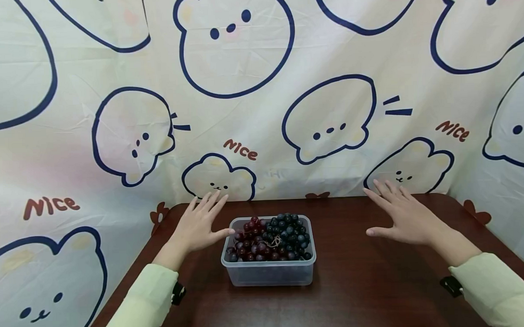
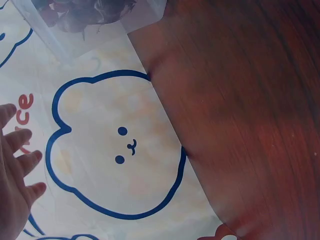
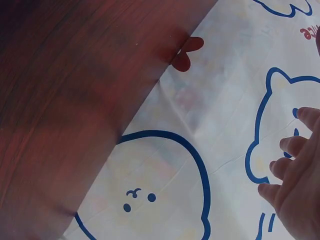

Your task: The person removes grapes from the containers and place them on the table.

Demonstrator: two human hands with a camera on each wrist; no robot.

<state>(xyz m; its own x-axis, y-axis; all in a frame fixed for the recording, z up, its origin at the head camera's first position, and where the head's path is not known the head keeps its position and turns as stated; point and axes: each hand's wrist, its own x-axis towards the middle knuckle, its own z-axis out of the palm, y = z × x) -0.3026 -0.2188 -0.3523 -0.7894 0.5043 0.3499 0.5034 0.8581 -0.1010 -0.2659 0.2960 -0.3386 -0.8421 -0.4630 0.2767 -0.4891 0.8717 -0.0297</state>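
A clear plastic box (image 1: 270, 274) stands on the brown table, filled with grapes. Reddish-purple grapes (image 1: 249, 243) lie on its left side and dark, nearly black grapes (image 1: 290, 230) on its right; a bare stem shows between them. My left hand (image 1: 199, 223) is spread just left of the box, its thumb tip by the left rim; whether it touches cannot be told. In the left wrist view its fingers (image 2: 20, 162) are extended, and the box's corner shows at the top. Well to the right of the box, my right hand (image 1: 409, 218) is spread with straight fingers, holding nothing.
The brown wooden table (image 1: 353, 295) reaches back to a pale cloth backdrop (image 1: 260, 120) printed with blue-outlined cartoon faces. The cloth also hangs along the left and right sides. Dark bands with small devices sit at both wrists, below pale green sleeves (image 1: 141, 302).
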